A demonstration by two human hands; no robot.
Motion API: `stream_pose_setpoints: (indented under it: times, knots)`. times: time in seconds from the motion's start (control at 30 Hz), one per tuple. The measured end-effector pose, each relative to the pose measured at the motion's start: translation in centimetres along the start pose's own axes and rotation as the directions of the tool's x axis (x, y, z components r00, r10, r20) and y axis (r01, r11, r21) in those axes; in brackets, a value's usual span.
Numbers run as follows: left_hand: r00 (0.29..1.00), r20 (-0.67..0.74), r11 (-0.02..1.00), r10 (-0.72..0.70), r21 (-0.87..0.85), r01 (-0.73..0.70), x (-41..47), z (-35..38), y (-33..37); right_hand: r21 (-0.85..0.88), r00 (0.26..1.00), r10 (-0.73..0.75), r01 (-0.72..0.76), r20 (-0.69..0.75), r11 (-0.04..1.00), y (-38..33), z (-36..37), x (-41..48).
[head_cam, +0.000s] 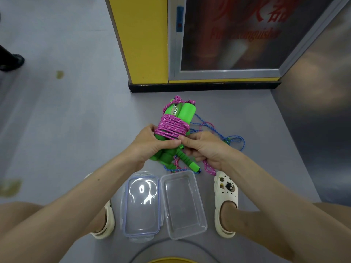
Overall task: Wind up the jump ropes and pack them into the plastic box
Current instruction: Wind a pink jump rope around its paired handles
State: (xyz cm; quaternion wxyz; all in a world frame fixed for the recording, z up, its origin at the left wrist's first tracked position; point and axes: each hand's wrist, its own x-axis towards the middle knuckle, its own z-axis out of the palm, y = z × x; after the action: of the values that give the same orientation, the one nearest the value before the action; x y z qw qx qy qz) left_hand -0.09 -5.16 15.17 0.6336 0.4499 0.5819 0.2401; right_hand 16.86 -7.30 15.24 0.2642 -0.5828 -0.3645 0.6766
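From the head camera, both forearms reach forward and down, the hands meeting above the grey floor [76, 114]. The left hand [152, 144] is wrapped around the green handles of the pink jump rope [171, 128], which is coiled tightly around them. The right hand [206, 149], fingers curled, pinches the rope's loose end at the coil's lower edge. A second blue jump rope [234, 139] lies loose underneath, and the clear plastic box [182, 205] sits open between the feet, beside its lid [141, 205].
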Motion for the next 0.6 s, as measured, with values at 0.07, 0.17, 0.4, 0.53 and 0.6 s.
stream_pose_setpoints:
  times: [0.07, 0.17, 0.4, 0.53, 0.6]
  knots:
    - [1.0, -0.014, 1.0, 0.01, -0.025, -0.011, 0.1, 0.3, -0.3, -0.019, 1.0, 0.012, -0.012, -0.013, 1.0, 0.0, 0.0, 0.0]
    - [0.994, -0.052, 0.989, 0.095, 0.121, -0.088, 0.3, 0.5, -0.6, -0.066, 0.998, 0.024, -0.028, -0.062, 0.997, 0.3, 0.0, 0.1]
    - [0.94, -0.068, 0.777, 0.335, 0.584, -0.234, 0.0, 1.5, -1.2, -0.285, 0.983, -0.095, 0.048, -0.156, 0.957, 1.1, 0.8, -0.1]
    - [0.915, -0.085, 0.675, 0.394, 0.702, -0.225, 0.1, 1.8, -1.6, -0.356, 0.982, -0.145, 0.093, -0.122, 0.93, 1.3, 1.6, 0.0]
    - [0.897, -0.084, 0.606, 0.434, 0.764, -0.222, 0.0, 2.0, -1.8, -0.282, 0.982, -0.138, 0.097, -0.129, 0.955, 1.1, 2.1, -0.2]
